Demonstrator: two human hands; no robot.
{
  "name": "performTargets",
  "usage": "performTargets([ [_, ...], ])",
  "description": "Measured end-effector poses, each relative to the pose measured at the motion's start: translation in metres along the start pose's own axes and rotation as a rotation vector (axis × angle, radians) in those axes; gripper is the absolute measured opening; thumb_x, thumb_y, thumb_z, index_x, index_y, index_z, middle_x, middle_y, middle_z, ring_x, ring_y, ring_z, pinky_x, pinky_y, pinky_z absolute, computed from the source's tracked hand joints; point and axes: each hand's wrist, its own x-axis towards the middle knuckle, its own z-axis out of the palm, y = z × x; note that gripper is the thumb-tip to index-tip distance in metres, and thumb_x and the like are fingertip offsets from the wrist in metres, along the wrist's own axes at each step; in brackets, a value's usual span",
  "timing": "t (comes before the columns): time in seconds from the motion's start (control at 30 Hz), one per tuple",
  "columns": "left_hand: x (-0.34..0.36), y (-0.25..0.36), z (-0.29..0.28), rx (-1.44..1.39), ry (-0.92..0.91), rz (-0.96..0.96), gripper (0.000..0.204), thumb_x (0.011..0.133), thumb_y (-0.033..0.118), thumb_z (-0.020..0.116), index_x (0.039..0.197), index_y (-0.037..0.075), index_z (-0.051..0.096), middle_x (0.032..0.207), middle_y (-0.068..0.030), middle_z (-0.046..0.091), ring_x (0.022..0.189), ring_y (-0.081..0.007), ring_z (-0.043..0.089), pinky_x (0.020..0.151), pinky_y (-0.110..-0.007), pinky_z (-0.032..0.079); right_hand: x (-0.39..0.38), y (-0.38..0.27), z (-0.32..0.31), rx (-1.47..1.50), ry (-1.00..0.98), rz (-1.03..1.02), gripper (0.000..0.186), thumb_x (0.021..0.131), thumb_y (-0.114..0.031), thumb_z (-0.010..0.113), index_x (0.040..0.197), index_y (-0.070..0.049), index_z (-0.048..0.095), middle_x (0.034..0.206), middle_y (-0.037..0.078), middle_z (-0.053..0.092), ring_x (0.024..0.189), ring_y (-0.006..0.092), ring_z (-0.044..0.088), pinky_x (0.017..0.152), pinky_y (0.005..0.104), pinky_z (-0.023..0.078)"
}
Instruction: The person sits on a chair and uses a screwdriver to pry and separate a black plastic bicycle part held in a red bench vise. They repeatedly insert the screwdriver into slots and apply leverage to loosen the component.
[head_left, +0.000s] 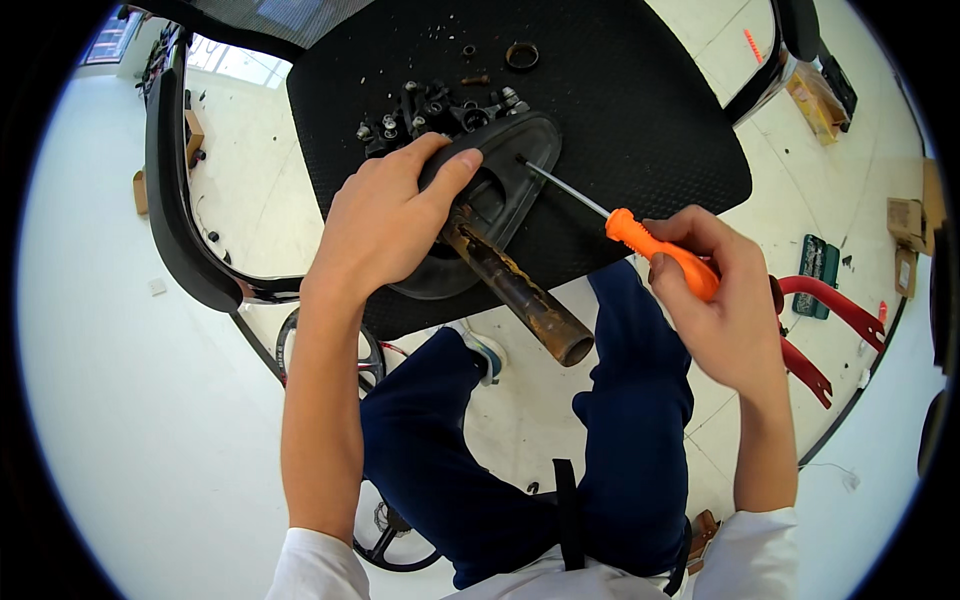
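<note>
A black bicycle saddle (540, 143) rests underside up on a black chair seat (650, 110). From it a rusty, worn seat post (515, 288) juts toward me, its hollow end past the seat's front edge. My left hand (385, 220) is closed over the saddle's left side, thumb on top. In my right hand (725, 300) is a screwdriver (635, 233) with an orange handle, gripped by thumb and fingers. Its shaft points to the far left, and the tip meets a small dark spot on the saddle's underside; whether it sits in a screw head I cannot tell.
Beyond the saddle lie several black metal parts and bolts (425, 112), with a metal ring (521, 56) farther back. Armrests (165, 200) flank the seat. On the floor at right are a red fork (830, 300), a green toolbox (818, 270) and cardboard boxes (905, 220).
</note>
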Motion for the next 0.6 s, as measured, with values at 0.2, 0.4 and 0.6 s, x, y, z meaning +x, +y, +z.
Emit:
performTargets([
  [0.2,-0.013,0.008,0.012,0.078,0.121,0.105,0.058,0.096,0.051,0.05,0.121,0.001,0.065,0.083,-0.0205,0.069,0.084,-0.0359,0.068,0.08,-0.04,0.049,0.016,-0.017,-0.027,0.372,-0.185,0.449,0.02,0.091,-0.014,0.056,0.103,0.002,0.058,0.074,0.01,0.061,0.05,0.0076,0.047,0.043,0.0233,0.037],
  [0.4,-0.02,0.009,0.015,0.058,0.118,0.12,0.052,0.098,0.046,0.05,0.119,0.001,0.065,0.087,-0.0206,0.07,0.088,-0.0373,0.068,0.082,-0.042,0.05,0.021,-0.007,-0.032,1.088,-0.164,0.853,0.031,0.093,-0.014,0.055,0.113,0.007,0.044,0.091,0.012,0.054,0.046,0.0,0.034,0.031,0.0135,0.02],
  [0.6,-0.017,0.008,0.015,0.093,0.114,0.142,0.054,0.098,0.046,0.049,0.119,-0.001,0.064,0.085,-0.02,0.07,0.086,-0.0358,0.068,0.082,-0.041,0.05,0.017,-0.013,-0.025,0.952,-0.164,0.72,0.023,0.092,-0.011,0.054,0.109,0.004,0.049,0.085,0.012,0.056,0.045,0.0019,0.034,0.033,0.0151,0.021],
])
